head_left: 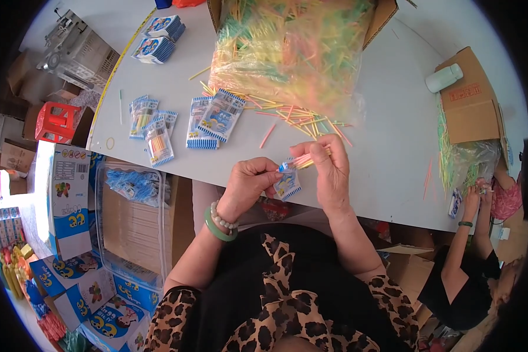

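Observation:
My left hand (253,183), with a green bangle and a beaded bracelet on its wrist, pinches the top of a small blue-and-white plastic packet (288,186). Between finger and thumb, my right hand (332,170) grips a bundle of thin coloured sticks (303,160), whose ends meet the packet's mouth; how far they reach inside is hidden. Just beyond my hands, loose pink and yellow sticks (299,117) lie scattered before a big clear bag of sticks (293,56). Flat packets (220,115) are stacked left of them, and several filled packets (159,141) lie farther left.
Banded stacks of packets (154,49) sit at the table's far left. A clear plastic bin (163,223) with blue packets stands below the table's left edge, beside printed cartons (70,199). At right, a co-worker's hands (472,199) work near a cardboard box (469,97) and white bottle (444,78).

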`<state>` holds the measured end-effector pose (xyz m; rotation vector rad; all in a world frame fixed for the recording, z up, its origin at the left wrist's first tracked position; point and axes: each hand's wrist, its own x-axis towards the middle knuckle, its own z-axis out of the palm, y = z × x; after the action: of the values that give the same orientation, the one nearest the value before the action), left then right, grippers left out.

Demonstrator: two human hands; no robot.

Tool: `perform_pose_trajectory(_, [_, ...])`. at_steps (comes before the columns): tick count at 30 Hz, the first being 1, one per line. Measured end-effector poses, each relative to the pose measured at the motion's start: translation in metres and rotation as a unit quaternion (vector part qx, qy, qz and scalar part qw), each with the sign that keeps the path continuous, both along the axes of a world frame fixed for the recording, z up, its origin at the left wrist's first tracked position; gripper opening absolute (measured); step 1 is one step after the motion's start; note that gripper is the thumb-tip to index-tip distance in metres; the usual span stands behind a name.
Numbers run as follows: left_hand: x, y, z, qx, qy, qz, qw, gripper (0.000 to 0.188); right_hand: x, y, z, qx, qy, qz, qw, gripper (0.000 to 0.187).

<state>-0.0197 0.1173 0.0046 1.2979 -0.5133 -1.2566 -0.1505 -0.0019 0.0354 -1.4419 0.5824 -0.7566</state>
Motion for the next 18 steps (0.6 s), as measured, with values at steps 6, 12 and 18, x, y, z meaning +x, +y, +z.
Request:
perform_pose_trajectory(6, [-0.0023,-0.0007,-0.0014,0.002,-0.012,0.005,1.000,0.008,0.0017,-0.0026,-0.0069,-0.041,0.043,0.140,0.988,0.022])
perform_pose_trajectory(12, [-0.0016,-0.0022,-0.0018,-0.006,0.020,0.006,1.000,0.007,-0.0006,0.0000,-0.0031,0.004,0.017,0.088,0.996,0.020])
perform_pose_trajectory(18, [-0.0016,0.0017,-0.0072,-0.013,0.009,0.002,1.000,0.005,0.0020,0.0003,-0.0040,-0.063,0.073,0.091,0.991,0.016])
